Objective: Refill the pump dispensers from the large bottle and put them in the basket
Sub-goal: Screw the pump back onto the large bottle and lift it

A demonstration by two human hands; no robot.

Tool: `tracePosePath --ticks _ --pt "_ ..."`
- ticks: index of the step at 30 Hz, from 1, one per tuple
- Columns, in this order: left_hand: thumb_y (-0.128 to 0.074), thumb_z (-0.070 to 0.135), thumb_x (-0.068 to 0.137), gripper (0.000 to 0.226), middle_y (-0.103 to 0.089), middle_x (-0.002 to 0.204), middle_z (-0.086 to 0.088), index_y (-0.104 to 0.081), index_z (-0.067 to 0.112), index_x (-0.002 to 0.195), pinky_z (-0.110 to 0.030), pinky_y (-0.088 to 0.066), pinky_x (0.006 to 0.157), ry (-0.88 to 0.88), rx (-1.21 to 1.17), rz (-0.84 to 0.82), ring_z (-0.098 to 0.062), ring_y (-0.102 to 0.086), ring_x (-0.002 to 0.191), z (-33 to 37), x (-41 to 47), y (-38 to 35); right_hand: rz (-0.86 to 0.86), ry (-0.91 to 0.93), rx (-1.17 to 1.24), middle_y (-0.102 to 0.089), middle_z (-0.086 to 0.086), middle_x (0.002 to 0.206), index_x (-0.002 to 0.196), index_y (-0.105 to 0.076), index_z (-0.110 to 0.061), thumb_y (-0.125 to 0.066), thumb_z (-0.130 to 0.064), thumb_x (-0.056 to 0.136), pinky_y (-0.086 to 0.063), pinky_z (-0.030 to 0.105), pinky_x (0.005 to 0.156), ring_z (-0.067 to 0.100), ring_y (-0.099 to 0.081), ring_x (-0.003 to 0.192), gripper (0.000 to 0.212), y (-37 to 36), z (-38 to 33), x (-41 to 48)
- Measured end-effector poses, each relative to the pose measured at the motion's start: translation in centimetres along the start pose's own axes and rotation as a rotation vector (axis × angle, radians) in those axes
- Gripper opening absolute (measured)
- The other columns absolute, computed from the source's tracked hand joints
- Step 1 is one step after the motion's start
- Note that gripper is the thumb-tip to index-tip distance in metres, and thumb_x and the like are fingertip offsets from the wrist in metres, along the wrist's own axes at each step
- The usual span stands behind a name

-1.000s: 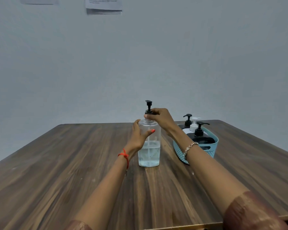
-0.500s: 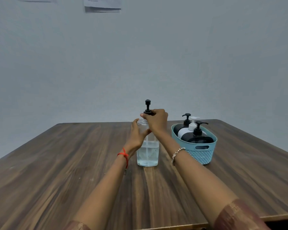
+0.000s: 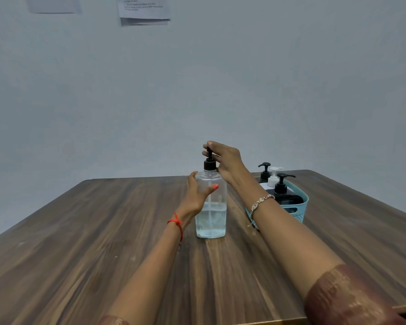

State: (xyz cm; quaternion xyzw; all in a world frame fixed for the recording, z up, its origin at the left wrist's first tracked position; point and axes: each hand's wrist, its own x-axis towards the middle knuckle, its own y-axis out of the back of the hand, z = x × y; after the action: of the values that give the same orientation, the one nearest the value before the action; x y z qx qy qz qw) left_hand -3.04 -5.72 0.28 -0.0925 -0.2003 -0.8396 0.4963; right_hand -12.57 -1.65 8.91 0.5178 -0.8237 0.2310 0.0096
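Note:
A large clear bottle (image 3: pixel 211 221), about half full of clear liquid and fitted with a black pump, stands upright at the middle of the wooden table (image 3: pixel 80 242). My left hand (image 3: pixel 196 198) wraps around its left side. My right hand (image 3: pixel 225 160) is above it, fingers closed on the black pump head (image 3: pixel 209 152). To the right sits a teal basket (image 3: pixel 299 207) holding three pump dispensers: two black ones (image 3: pixel 282 184) and a white one (image 3: pixel 273 177). My right forearm hides the basket's left part.
The table's far edge runs just behind the bottle, with a plain grey wall beyond. Two paper sheets (image 3: pixel 143 10) hang high on the wall. The table's near edge shows at bottom right.
My right hand has risen from the pump collar to the top of the pump head. My left hand keeps its hold on the bottle, which stays in place.

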Motion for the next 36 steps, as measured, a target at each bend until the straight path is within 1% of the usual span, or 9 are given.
tracePosePath --ticks 3,9,14,17,20,24,27,31,36 --pt "-0.064 0.034 0.084 0.081 -0.032 0.145 -0.009 -0.012 0.016 0.144 -0.045 -0.035 0.109 0.003 -0.008 0.005 -0.024 -0.039 0.13 0.1 -0.1 0.0 0.14 0.006 0.155 -0.062 0.006 0.076 0.102 -0.059 0.0 -0.076 -0.002 0.072 -0.049 0.022 0.064 0.02 -0.059 0.074 0.034 -0.6 0.3 -0.3" --pt "-0.064 0.032 0.085 0.082 -0.03 0.146 -0.008 -0.009 0.016 0.144 -0.036 -0.035 0.106 0.0 -0.019 0.026 -0.022 -0.037 0.131 0.3 -0.3 -0.3 0.216 0.09 0.066 -0.061 0.002 0.073 0.084 -0.064 -0.004 -0.08 -0.002 0.067 -0.045 0.008 0.044 0.011 -0.057 0.066 0.023 -1.5 0.5 -0.7" --pt "-0.064 0.03 0.086 0.08 -0.027 0.146 -0.007 -0.011 0.013 0.143 -0.04 -0.034 0.109 -0.002 -0.02 0.039 -0.023 -0.036 0.132 0.5 -0.5 -0.4 0.187 0.127 -0.052 -0.063 0.002 0.074 0.077 -0.063 -0.009 -0.081 -0.006 0.068 -0.05 0.02 0.061 0.014 -0.06 0.068 0.02 -1.0 0.4 -0.7" --pt "-0.062 0.03 0.087 0.083 -0.021 0.15 -0.008 -0.006 0.013 0.145 -0.04 -0.031 0.111 0.003 -0.01 0.028 -0.024 -0.031 0.136 0.6 -0.8 -0.4 0.134 0.178 -0.215 -0.064 0.0 0.076 0.092 -0.065 -0.006 -0.081 -0.014 0.069 -0.047 0.019 0.064 0.008 -0.061 0.067 0.029 -0.2 0.9 -0.8" --pt "-0.054 0.03 0.092 0.078 -0.014 0.155 -0.007 -0.001 0.016 0.147 -0.041 -0.026 0.114 0.007 -0.027 -0.032 -0.024 -0.024 0.14 0.6 -1.2 0.0 0.123 0.198 -0.426 -0.067 0.005 0.098 0.109 -0.063 -0.002 -0.075 -0.031 0.076 -0.045 0.02 0.078 0.012 -0.062 0.089 0.046 1.8 2.2 -1.2" --pt "-0.04 0.013 0.098 0.05 -0.039 0.144 -0.014 -0.022 0.01 0.144 -0.046 -0.033 0.11 0.018 -0.067 -0.095 -0.027 -0.041 0.131 -1.2 -3.1 0.1 0.053 0.204 -0.643 -0.058 0.005 0.13 0.126 -0.056 -0.012 -0.058 -0.042 0.088 -0.042 0.033 0.102 0.017 -0.053 0.12 0.049 4.4 5.2 -3.4" --pt "-0.037 0.008 0.098 0.039 -0.05 0.132 -0.018 -0.034 0.001 0.136 -0.037 -0.042 0.101 0.068 -0.102 -0.019 -0.032 -0.05 0.122 -3.0 -4.8 -0.7 -0.006 0.241 -0.66 -0.04 0.003 0.147 0.143 -0.033 -0.016 -0.051 -0.032 0.094 -0.035 0.035 0.11 0.017 -0.04 0.133 0.054 4.6 6.5 -5.3" --pt "-0.041 -0.001 0.095 0.027 -0.061 0.117 -0.025 -0.055 -0.009 0.117 -0.038 -0.048 0.091 0.105 -0.061 0.126 -0.037 -0.058 0.11 -3.5 -5.0 -1.3 0.021 0.214 -0.735 -0.047 0.013 0.14 0.14 -0.034 -0.005 -0.048 -0.013 0.095 -0.037 0.041 0.107 0.027 -0.044 0.129 0.047 4.4 7.4 -6.8" --pt "-0.047 -0.004 0.092 0.023 -0.065 0.112 -0.023 -0.062 -0.007 0.108 -0.036 -0.052 0.084 0.096 -0.035 0.237 -0.035 -0.062 0.103 -3.9 -5.7 -1.8 0.047 0.086 -0.873 -0.054 0.01 0.133 0.133 -0.043 -0.006 -0.043 -0.008 0.096 -0.04 0.02 0.089 0.022 -0.051 0.12 0.038 5.2 9.4 -8.3"
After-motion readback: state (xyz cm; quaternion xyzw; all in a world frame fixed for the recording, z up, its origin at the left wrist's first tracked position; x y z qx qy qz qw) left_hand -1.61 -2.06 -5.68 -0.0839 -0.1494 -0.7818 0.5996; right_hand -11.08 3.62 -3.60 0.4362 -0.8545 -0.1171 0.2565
